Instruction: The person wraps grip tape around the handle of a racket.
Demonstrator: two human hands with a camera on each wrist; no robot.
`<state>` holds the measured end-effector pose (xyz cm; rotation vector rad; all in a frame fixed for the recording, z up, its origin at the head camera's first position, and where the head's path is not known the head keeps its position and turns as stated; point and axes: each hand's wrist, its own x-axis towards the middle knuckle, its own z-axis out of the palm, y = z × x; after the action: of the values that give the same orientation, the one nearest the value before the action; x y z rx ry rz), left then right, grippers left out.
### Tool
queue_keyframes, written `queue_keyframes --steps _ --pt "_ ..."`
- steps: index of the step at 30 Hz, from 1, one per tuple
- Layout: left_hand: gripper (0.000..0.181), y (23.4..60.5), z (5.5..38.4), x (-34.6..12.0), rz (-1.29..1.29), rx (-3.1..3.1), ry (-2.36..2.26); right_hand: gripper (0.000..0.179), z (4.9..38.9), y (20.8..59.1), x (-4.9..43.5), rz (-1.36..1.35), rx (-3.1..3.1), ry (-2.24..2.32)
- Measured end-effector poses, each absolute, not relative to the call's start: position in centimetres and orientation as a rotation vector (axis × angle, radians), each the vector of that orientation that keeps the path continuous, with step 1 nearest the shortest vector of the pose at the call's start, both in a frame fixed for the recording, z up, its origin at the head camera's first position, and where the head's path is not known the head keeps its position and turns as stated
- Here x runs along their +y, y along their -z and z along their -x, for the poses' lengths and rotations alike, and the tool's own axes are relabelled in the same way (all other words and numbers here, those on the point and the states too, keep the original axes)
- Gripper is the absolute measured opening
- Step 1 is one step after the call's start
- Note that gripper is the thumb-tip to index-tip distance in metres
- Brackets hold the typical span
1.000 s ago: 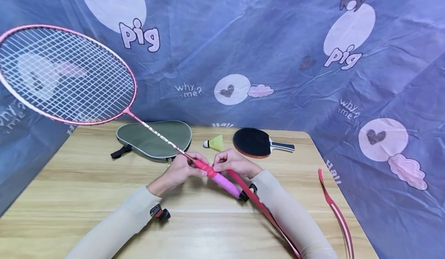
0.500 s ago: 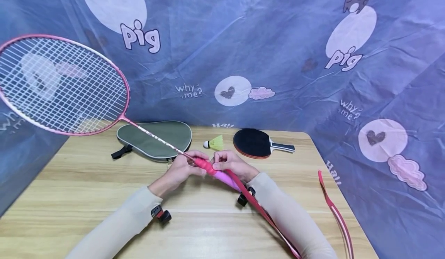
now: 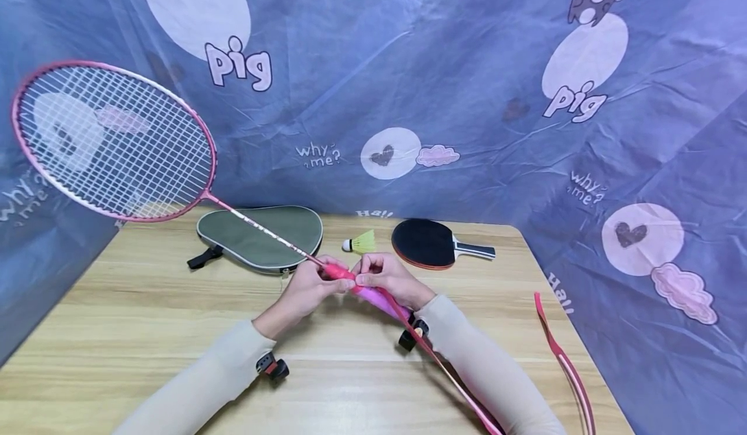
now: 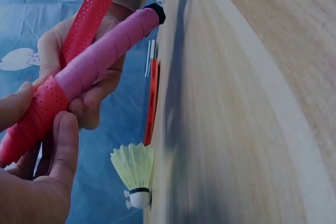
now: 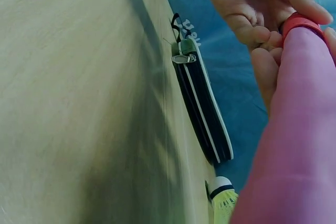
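- The left hand (image 3: pixel 308 289) curls its fingers round the red-wrapped upper handle of the badminton racket (image 3: pixel 207 194), held tilted above the tabletop (image 3: pixel 327 389).
- The right hand (image 3: pixel 393 279) pinches the red tape (image 4: pixel 89 19) between its fingers beside the pink-purple grip (image 4: pixel 105 59).
- Behind lie a green case (image 3: pixel 245 240), shuttlecock (image 3: pixel 363 242) and black paddle (image 3: pixel 425 244).

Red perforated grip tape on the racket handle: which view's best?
Left wrist: the red perforated grip tape is close, its holes and overlapping turns clear on the pink cylindrical handle. Head shows it small, with more of its strip; right wrist, just a narrow band.
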<state>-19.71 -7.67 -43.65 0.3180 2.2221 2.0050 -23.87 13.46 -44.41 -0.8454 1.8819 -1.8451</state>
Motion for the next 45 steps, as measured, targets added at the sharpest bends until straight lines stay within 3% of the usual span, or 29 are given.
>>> queue_keyframes --steps 20,32,39,45 --pt "0.038 43.5 19.9 -8.3 -0.372 2.202 -1.983 0.012 24.5 42.4 14.4 0.873 2.194 1.357" --pt "0.035 43.2 20.0 -8.5 -0.470 2.174 -1.978 0.020 24.4 42.6 14.4 0.724 1.915 1.525" --pt "0.037 43.3 20.1 -8.8 -0.542 2.142 -1.987 0.007 24.5 42.8 14.3 0.654 1.842 1.568" --pt "0.039 43.5 20.1 -8.8 -0.505 2.083 -2.014 0.017 24.5 43.7 14.1 0.658 1.819 1.615"
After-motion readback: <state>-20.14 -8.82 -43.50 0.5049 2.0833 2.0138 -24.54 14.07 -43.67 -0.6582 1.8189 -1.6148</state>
